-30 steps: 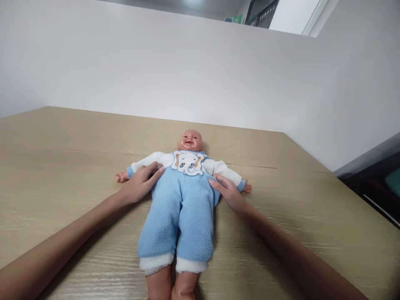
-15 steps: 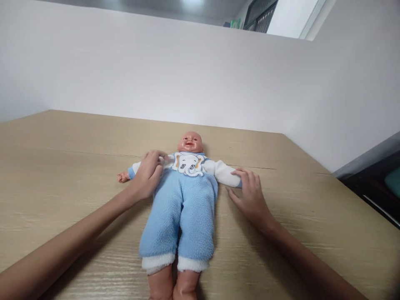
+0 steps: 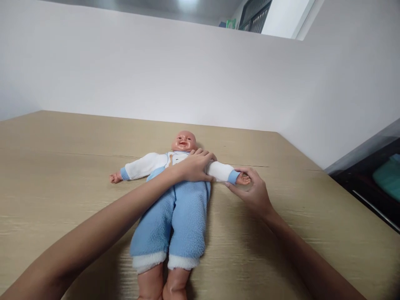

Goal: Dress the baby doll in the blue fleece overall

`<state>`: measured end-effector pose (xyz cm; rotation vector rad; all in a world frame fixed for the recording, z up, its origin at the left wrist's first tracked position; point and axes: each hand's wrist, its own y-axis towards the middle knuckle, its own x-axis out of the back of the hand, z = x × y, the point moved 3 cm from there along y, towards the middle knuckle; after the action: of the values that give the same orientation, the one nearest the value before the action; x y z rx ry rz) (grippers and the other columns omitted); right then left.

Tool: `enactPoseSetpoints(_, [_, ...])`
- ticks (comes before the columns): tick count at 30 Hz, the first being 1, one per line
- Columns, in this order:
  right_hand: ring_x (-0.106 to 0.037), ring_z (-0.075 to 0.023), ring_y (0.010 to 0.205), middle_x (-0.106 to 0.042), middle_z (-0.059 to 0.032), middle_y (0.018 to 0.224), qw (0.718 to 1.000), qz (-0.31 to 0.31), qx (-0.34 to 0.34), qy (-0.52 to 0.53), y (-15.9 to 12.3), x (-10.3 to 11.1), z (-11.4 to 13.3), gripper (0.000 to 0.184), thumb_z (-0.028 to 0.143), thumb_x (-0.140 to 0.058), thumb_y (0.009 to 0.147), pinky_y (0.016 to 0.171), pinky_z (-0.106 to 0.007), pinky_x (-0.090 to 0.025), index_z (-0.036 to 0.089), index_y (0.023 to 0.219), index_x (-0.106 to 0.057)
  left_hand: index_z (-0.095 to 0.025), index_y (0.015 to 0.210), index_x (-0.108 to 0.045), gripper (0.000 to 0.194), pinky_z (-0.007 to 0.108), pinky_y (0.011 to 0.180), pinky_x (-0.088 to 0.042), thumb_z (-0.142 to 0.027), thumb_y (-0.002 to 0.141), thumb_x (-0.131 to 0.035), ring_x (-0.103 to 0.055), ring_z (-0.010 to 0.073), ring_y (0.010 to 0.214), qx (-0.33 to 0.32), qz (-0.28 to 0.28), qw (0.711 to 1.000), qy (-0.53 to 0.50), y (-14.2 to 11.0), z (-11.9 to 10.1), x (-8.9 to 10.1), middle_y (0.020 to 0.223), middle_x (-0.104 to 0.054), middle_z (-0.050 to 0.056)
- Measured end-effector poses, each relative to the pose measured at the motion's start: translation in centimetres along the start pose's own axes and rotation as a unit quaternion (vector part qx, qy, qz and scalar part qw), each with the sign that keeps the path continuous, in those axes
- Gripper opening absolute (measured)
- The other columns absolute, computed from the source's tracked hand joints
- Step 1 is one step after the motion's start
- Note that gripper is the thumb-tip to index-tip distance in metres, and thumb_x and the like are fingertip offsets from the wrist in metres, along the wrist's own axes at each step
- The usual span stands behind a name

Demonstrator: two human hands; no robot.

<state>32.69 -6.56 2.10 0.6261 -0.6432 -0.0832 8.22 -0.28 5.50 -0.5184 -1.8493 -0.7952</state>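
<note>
The left hand (image 3: 196, 165) is laid across the chest of the doll (image 3: 184, 141), its fingers spread toward the shoulder; whether the sleeve (image 3: 219, 171) is grasped by it cannot be told. By the right hand (image 3: 256, 192), curved into a C, the blue cuff (image 3: 233, 176) is grasped between thumb and fingertips. The head is formed of smooth, glossy material (rounded and bald), while the trousers (image 3: 188, 221) are made of nubbly blue fleece, trimmed in fluffy white. The doll is laid face-up on the wood-grained table (image 3: 78, 175), beneath the left hand and mostly left of the right.
</note>
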Motion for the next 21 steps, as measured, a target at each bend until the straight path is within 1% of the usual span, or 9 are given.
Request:
enactPoseSetpoints(4, [-0.070,-0.0326,0.129,-0.066,-0.0142,0.145,0.972,0.001,-0.112,0.205,-0.8,-1.5,0.0,0.073,0.052,-0.091,0.086,0.113,-0.051,-0.058,0.027,0.146,-0.056,-0.022,0.127,-0.066,0.040,0.053,0.098,-0.045,-0.043,0.094,-0.070,-0.061,0.0374,0.114,0.012,-0.039,0.999,0.004,-0.4,0.4,-0.3,0.121,-0.074,0.014])
enactPoseSetpoints(6, [-0.071,-0.0325,0.129,-0.062,-0.0162,0.150,0.954,0.020,-0.182,0.239,-1.3,-2.6,-0.8,0.089,0.053,-0.092,0.083,0.112,-0.053,-0.060,0.028,0.154,-0.045,-0.021,0.127,-0.067,0.039,0.052,0.097,-0.046,-0.047,0.097,-0.067,-0.061,0.0368,0.111,0.019,-0.067,0.998,-0.007,-0.7,0.5,-0.2,0.116,-0.074,0.014])
enactPoseSetpoints(7, [-0.071,-0.0331,0.129,-0.062,-0.0167,0.150,0.953,0.037,-0.196,0.227,-1.4,-3.0,-1.1,0.090,0.053,-0.093,0.082,0.113,-0.055,-0.059,0.028,0.154,-0.044,-0.021,0.126,-0.068,0.039,0.051,0.097,-0.047,-0.048,0.098,-0.066,-0.061,0.0363,0.110,0.022,-0.081,0.996,-0.019,-0.9,0.6,-0.1,0.114,-0.073,0.014])
enactPoseSetpoints(9, [-0.067,-0.0344,0.134,-0.064,-0.0165,0.147,0.966,0.085,-0.167,0.178,-1.5,-3.9,-1.3,0.075,0.052,-0.089,0.085,0.119,-0.059,-0.054,0.026,0.146,-0.053,-0.021,0.124,-0.068,0.039,0.050,0.096,-0.047,-0.051,0.099,-0.065,-0.062,0.0353,0.109,0.029,-0.109,0.992,-0.052,-1.1,0.9,0.0,0.112,-0.073,0.013])
enactPoseSetpoints(11, [-0.063,-0.0343,0.140,-0.066,-0.0151,0.147,0.976,0.149,-0.087,0.131,-1.4,-4.7,-0.8,0.058,0.049,-0.082,0.093,0.124,-0.061,-0.047,0.025,0.141,-0.061,-0.020,0.120,-0.068,0.037,0.047,0.094,-0.047,-0.052,0.101,-0.063,-0.063,0.0336,0.107,0.039,-0.138,0.985,-0.097,-1.2,1.1,0.3,0.110,-0.073,0.011])
enactPoseSetpoints(13, [-0.062,-0.0347,0.140,-0.068,-0.0148,0.145,0.973,0.208,-0.020,0.097,-1.1,-5.5,0.0,0.048,0.044,-0.077,0.097,0.125,-0.062,-0.045,0.025,0.139,-0.065,-0.019,0.116,-0.068,0.035,0.045,0.092,-0.048,-0.051,0.103,-0.061,-0.064,0.0312,0.103,0.051,-0.166,0.973,-0.154,-1.5,1.3,0.7,0.108,-0.074,0.010])
enactPoseSetpoints(15, [-0.062,-0.0357,0.136,-0.070,-0.0153,0.140,0.967,0.239,0.010,0.088,-0.7,-6.4,1.1,0.042,0.043,-0.074,0.098,0.122,-0.062,-0.045,0.024,0.135,-0.067,-0.020,0.112,-0.067,0.033,0.043,0.094,-0.048,-0.052,0.103,-0.061,-0.065,0.0290,0.103,0.062,-0.193,0.955,-0.218,-2.0,1.5,1.2,0.107,-0.074,0.007])
enactPoseSetpoints(18, [-0.065,-0.0327,0.127,-0.072,-0.0120,0.131,0.958,0.244,-0.012,0.150,0.2,-8.2,2.7,0.032,0.047,-0.064,0.104,0.118,-0.055,-0.047,0.025,0.126,-0.070,-0.022,0.112,-0.066,0.032,0.041,0.103,-0.049,-0.052,0.101,-0.065,-0.065,0.0283,0.112,0.077,-0.233,0.922,-0.299,-2.9,2.2,1.9,0.111,-0.074,0.005])
enactPoseSetpoints(21, [-0.066,-0.0270,0.112,-0.074,-0.0060,0.116,0.940,0.193,-0.109,0.258,1.1,-10.5,3.8,0.037,0.060,-0.055,0.107,0.107,-0.045,-0.052,0.026,0.116,-0.070,-0.023,0.120,-0.066,0.034,0.040,0.112,-0.047,-0.051,0.101,-0.067,-0.064,0.0287,0.124,0.071,-0.289,0.879,-0.372,-4.1,3.5,2.6,0.124,-0.073,0.007])
